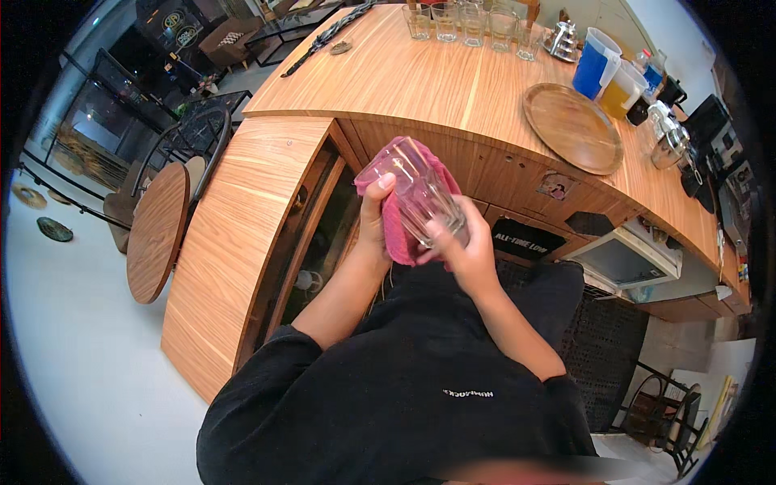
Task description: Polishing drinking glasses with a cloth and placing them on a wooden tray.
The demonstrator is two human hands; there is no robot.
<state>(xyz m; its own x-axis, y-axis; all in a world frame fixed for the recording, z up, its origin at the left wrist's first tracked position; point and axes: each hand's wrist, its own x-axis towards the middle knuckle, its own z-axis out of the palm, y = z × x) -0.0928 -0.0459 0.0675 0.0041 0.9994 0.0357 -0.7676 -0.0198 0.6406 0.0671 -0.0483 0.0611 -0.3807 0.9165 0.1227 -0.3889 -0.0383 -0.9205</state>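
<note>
Above the edge of the counter, a clear glass tumbler [416, 187] is held tilted in front of my body. A pink cloth [396, 234] lies under and around it, and shows through its wall. My left hand [375, 210] is closed round the cloth and the glass near its upper left end, thumb on the glass. At the lower right end, my right hand [469, 246] grips the glass; its fingers are slightly smeared by motion. The fingers behind the cloth are hidden.
A row of glasses [474, 31] stands at the far side of the wooden counter [388, 77]. To the right are a round wooden tray [573, 129], a blue pitcher [595, 63] and a yellow pitcher [624, 90]. A folded black umbrella [327, 36] lies far left.
</note>
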